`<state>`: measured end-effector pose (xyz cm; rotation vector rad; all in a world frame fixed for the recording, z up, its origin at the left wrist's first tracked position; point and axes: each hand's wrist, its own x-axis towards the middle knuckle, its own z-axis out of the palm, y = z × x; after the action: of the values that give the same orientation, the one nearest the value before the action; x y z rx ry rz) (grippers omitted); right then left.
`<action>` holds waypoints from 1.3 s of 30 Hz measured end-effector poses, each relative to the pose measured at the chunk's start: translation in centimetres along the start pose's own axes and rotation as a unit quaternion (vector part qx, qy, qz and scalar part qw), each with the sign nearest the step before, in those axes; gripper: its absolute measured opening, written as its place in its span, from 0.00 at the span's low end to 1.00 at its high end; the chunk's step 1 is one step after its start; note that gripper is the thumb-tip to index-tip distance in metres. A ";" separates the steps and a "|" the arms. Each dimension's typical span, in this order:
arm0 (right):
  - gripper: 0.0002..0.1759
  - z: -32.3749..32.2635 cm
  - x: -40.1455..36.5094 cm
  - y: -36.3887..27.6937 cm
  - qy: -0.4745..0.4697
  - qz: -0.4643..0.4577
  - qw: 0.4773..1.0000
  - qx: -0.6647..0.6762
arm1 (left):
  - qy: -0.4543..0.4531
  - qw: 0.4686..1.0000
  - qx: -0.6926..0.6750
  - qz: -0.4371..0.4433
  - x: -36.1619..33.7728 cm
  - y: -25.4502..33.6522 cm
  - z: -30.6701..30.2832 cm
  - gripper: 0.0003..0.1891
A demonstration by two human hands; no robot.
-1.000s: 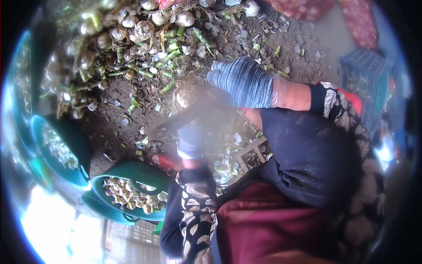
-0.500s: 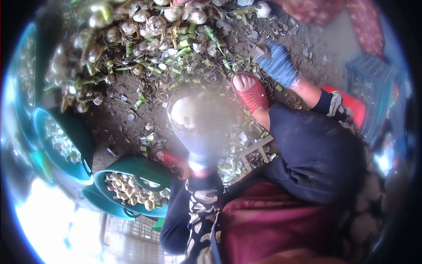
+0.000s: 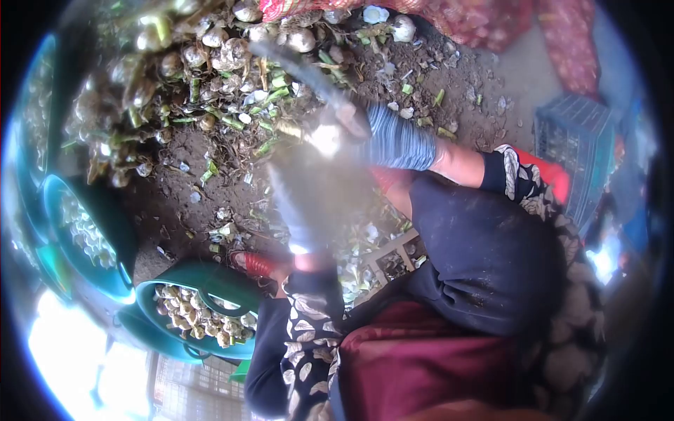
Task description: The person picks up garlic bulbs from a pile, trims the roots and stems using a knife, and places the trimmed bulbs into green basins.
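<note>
My right hand [image 3: 382, 135], in a blue-grey knitted glove, is closed around a knife [image 3: 298, 74]. Its long grey blade, blurred by motion, points up and left over the garlic heap. Just below the knife, my left hand [image 3: 295, 200], in a pale glove, is partly lost behind a hazy smudge on the lens. At its fingers a whitish garlic bulb [image 3: 325, 139] shows, with the right hand close beside it. The left fingers themselves are hidden by the smudge.
Garlic with roots and stalks [image 3: 210, 59] is heaped at the upper left. Green tubs hold trimmed bulbs [image 3: 203, 316] at the lower left. Red mesh sacks [image 3: 484, 21] lie at the top, a blue crate [image 3: 572, 140] at right. Cut scraps cover the soil around my red shoes [image 3: 256, 264].
My right hand has swung left with the knife, from beyond the right foot to beside the left hand. The bulb at my left hand now sits higher and further right.
</note>
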<state>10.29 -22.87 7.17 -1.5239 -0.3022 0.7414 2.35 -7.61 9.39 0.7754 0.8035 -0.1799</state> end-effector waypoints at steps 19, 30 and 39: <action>0.16 -5.3 -1.6 6.0 0.076 0.119 0.938 -0.318 | -0.141 0.890 0.433 -0.010 -1.9 9.0 -9.4 0.14; 0.15 -4.5 -0.2 6.5 0.046 0.071 0.954 -0.287 | -0.046 0.510 0.856 -0.072 -12.7 21.1 -17.4 0.15; 0.13 -5.5 -2.0 5.7 0.040 0.157 0.931 -0.328 | 0.234 0.555 0.778 0.181 14.7 15.7 -18.0 0.23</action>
<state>10.78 -29.10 1.83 -2.2708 -0.2589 0.8748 8.81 17.95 -0.21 2.7918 0.8106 -0.3087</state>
